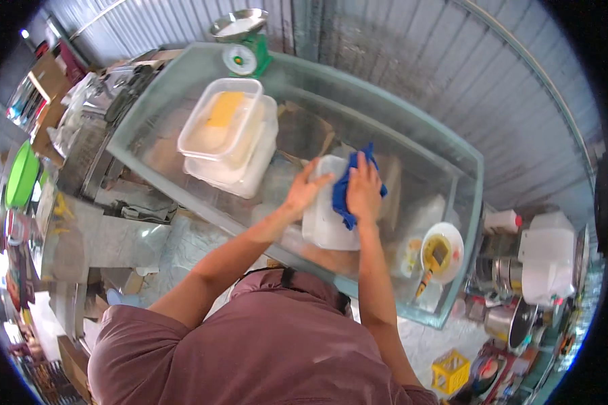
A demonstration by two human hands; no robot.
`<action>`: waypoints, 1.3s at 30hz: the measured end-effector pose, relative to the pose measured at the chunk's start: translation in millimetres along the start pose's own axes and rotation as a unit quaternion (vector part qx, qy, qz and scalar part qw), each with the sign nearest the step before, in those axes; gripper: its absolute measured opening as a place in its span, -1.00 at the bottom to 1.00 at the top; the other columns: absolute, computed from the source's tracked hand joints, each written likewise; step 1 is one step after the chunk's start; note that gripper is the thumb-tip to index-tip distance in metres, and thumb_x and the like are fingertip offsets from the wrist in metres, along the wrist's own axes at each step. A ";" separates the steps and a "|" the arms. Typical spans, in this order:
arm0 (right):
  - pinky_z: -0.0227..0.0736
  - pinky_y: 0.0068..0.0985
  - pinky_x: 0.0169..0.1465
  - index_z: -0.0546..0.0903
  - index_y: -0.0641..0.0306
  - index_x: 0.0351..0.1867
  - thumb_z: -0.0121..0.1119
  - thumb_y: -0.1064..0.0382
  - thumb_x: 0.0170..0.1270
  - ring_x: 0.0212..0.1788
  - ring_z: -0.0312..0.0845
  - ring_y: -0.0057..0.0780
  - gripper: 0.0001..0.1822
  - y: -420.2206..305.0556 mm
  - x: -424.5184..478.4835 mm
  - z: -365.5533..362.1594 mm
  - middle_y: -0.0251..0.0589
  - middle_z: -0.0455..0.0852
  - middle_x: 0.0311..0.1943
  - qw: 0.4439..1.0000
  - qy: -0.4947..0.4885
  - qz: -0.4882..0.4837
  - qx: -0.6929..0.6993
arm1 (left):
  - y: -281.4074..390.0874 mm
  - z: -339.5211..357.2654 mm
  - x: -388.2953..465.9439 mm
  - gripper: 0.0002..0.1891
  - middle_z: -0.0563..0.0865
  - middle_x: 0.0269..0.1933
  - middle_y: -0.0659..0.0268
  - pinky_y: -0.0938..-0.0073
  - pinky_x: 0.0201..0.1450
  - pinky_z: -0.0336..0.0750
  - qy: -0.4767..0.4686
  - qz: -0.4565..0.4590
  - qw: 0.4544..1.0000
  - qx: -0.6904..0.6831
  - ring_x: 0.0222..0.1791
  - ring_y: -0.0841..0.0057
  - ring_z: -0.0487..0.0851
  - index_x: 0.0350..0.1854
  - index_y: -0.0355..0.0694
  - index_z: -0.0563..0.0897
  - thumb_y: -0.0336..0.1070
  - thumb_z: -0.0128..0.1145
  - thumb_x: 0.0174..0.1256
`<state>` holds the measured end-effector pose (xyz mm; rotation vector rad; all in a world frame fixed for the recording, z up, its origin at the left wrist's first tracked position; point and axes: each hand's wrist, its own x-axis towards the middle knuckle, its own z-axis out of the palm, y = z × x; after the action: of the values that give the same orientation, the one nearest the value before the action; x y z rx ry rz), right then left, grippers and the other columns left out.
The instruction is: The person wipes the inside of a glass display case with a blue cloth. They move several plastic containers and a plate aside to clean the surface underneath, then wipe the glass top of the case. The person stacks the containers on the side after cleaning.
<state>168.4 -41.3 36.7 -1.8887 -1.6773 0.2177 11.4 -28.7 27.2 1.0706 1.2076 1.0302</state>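
Observation:
A translucent white plastic container [329, 230], or its lid, lies on the glass-topped table in front of me. My left hand [304, 191] holds its left edge, the thumb reaching over the top surface. Under my right hand [365, 195] is a crumpled blue cloth [342, 197], pressed flat against the right part of the container. The palm and fingers hide some of the cloth and the container's right edge.
Stacked plastic containers [220, 121], with something yellow inside, stand left on the glass table [304, 76]. Behind them is a green dial scale [256, 55] with a metal pan. A white bowl [458, 250] holds yellow liquid and a brush [430, 273] at the right end.

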 end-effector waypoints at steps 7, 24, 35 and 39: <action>0.58 -0.32 0.10 0.63 0.24 0.15 -0.10 -0.13 0.62 -0.09 0.70 -0.36 -0.50 32.9 11.4 -34.5 -0.24 0.77 -0.05 0.750 -0.016 0.298 0.591 | 69.9 -20.5 -31.6 -0.28 0.54 0.37 0.13 0.24 0.46 0.30 -0.040 0.149 0.979 0.137 0.38 0.29 0.44 0.47 -0.20 0.42 0.02 0.32 0.34; 0.62 -0.23 -0.30 0.48 0.50 0.19 -0.12 -0.07 0.61 -0.32 0.68 -0.15 -0.44 37.5 -36.4 -70.5 0.12 0.65 -0.01 0.565 -0.100 0.089 0.814 | 294.8 -205.5 20.2 -0.52 0.76 0.00 0.23 0.46 0.01 0.62 0.060 -0.009 0.989 0.135 -0.12 0.51 0.72 0.16 -0.28 0.66 0.06 0.17 0.50; 0.64 -0.30 -0.23 0.45 0.39 0.33 -0.09 0.09 0.62 -0.17 0.65 -0.30 -0.53 1.6 -7.3 -107.2 -0.08 0.70 0.01 0.460 -0.109 0.216 0.855 | 303.9 -257.8 10.1 -0.42 0.68 0.25 0.09 0.39 0.24 0.54 0.185 0.268 0.757 0.566 0.15 0.37 0.68 0.42 -0.28 0.49 0.05 0.07 0.57; 0.74 -0.34 -0.17 0.46 0.32 0.36 0.01 0.10 0.61 -0.06 0.72 -0.34 -0.55 4.4 -12.9 -79.8 -0.17 0.71 0.12 0.531 -0.085 0.203 0.818 | 301.5 -117.8 -57.1 -0.53 0.66 0.31 0.16 0.31 0.35 0.47 0.110 0.410 0.776 0.467 0.30 0.33 0.60 0.42 -0.26 0.50 -0.27 0.08 0.52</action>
<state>209.0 -79.3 95.5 -0.5742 -0.3354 1.5354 -121.1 -17.3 327.8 2.4781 1.5152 1.2174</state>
